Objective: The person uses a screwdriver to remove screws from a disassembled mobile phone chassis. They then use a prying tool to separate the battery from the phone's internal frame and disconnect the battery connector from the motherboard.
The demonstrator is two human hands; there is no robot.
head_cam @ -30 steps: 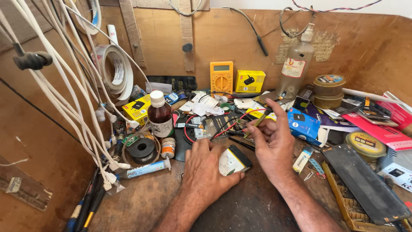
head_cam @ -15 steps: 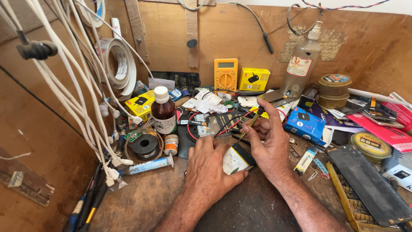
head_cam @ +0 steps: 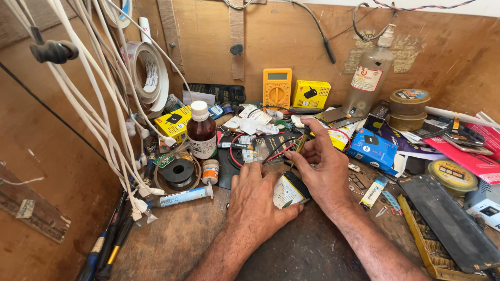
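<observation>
My left hand (head_cam: 258,200) lies palm down on the wooden bench and presses on a flat pale battery pack (head_cam: 288,191), which shows between both hands. My right hand (head_cam: 322,166) holds a thin yellowish probe (head_cam: 299,145) between thumb and fingers, its tip pointing down toward the pack's upper edge. Red and black wires (head_cam: 271,152) run from the cluttered area behind the hands.
A brown bottle with white cap (head_cam: 201,132), yellow multimeter (head_cam: 277,87), yellow box (head_cam: 310,94), clear spray bottle (head_cam: 370,78), blue box (head_cam: 373,149), solder spool (head_cam: 178,171), tape rolls (head_cam: 409,108) and a dark phone panel (head_cam: 447,218) crowd the bench. White cables (head_cam: 107,109) hang at left.
The view has shifted slightly. My right hand has drawn the probe a little nearer the battery pack. The left hand stays on the pack.
</observation>
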